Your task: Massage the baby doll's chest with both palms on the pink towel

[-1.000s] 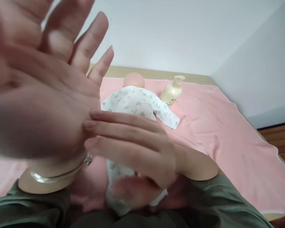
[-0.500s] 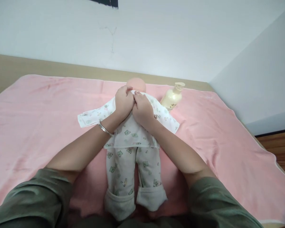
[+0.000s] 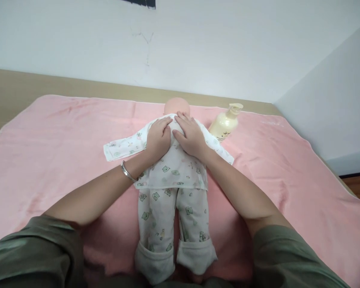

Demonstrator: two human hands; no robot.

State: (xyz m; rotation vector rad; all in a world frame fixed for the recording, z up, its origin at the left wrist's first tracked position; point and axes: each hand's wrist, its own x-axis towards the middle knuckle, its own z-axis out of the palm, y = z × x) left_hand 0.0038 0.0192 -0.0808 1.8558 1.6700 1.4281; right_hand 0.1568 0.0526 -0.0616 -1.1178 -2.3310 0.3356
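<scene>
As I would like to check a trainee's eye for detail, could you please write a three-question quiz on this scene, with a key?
1. Where do the left hand and right hand rest?
A) On the wall
B) On the printed top
C) On the floor
2. True or false: the pump bottle is on the right hand's side of the top.
3. Fill the gap: the cloth spread underneath is ____ in colour.

Key: 1. B; 2. True; 3. pink

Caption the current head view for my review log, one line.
Both hands rest flat on the upper back of a doll in printed clothes, a pump bottle beside it.
</scene>
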